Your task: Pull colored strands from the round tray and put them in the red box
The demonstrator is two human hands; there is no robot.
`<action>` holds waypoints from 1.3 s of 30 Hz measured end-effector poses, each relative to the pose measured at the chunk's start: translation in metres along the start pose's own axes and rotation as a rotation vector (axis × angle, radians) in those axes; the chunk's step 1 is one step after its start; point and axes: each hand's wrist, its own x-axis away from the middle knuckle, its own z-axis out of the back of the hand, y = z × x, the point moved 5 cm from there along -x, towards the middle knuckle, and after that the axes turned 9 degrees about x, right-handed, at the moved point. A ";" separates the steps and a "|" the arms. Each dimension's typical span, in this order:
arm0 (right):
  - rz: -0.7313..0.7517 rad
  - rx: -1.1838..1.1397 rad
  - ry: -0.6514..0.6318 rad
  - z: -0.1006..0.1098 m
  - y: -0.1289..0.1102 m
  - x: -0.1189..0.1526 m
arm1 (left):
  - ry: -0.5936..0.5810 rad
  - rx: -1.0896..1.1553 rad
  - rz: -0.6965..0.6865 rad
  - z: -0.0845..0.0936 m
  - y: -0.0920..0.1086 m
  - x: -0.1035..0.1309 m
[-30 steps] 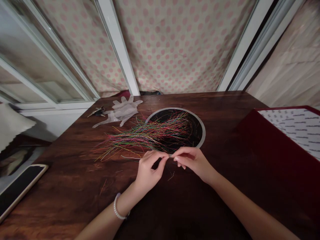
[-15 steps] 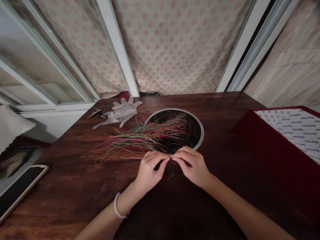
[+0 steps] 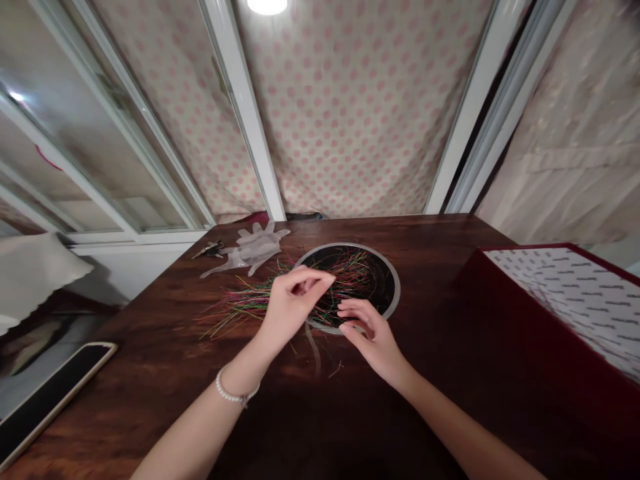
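Note:
A loose bundle of thin coloured wires (image 3: 245, 303), red, green, yellow and white, lies across a round black plate with a grey rim (image 3: 395, 293) and spills left onto the table. Over the bundle, my left hand (image 3: 293, 300) is closed in a pinch, thumb against forefinger. A thin wire (image 3: 315, 350), smeared by motion, trails below this hand; its upper end is hidden. My right hand (image 3: 373, 337) is at the plate's near right rim, fingers curved and apart, with nothing visible between them.
On the brown wooden table (image 3: 430, 413) are a clear plastic glove (image 3: 257, 247) and keys (image 3: 210, 249) at the back left. A phone (image 3: 55, 400) lies at the left edge. A dark red box (image 3: 520, 320) with a white patterned lining stands at the right. Wire scraps (image 3: 337, 369) lie near the front.
My hands have come apart from a shared pinch. The left has risen over the bundle, still pinching; the right has opened its fingers. The camera view has tilted up.

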 end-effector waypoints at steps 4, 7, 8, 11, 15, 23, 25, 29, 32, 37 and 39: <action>0.037 -0.031 0.012 0.003 -0.007 0.001 | -0.038 0.190 0.087 -0.009 0.023 -0.028; 0.044 -0.155 -0.030 0.005 -0.013 -0.001 | -0.095 0.276 0.123 -0.023 0.030 -0.036; 0.039 -0.216 -0.047 0.006 -0.015 -0.002 | -0.113 0.295 0.138 -0.029 0.029 -0.037; -0.026 -0.446 -0.130 0.006 -0.021 -0.003 | -0.150 0.351 0.174 -0.042 0.024 -0.034; -0.152 -0.685 -0.229 0.004 -0.024 -0.004 | -0.195 0.441 0.265 -0.055 0.008 -0.026; -0.213 -0.741 -0.219 0.004 -0.018 -0.007 | -0.288 0.653 0.468 -0.073 -0.018 -0.009; -0.235 -0.733 -0.220 0.002 -0.015 -0.006 | -0.292 0.634 0.452 -0.074 -0.018 -0.009; -0.254 -0.767 -0.261 -0.002 -0.015 -0.003 | -0.280 0.574 0.451 -0.075 -0.019 -0.009; -0.283 -0.810 -0.298 -0.003 -0.016 0.000 | -0.295 0.575 0.472 -0.079 -0.020 -0.008; -0.301 -0.842 -0.315 -0.002 -0.017 0.001 | -0.279 0.643 0.503 -0.083 -0.018 -0.005; -0.310 -0.846 -0.311 -0.002 -0.016 0.001 | -0.273 0.654 0.508 -0.083 -0.017 -0.004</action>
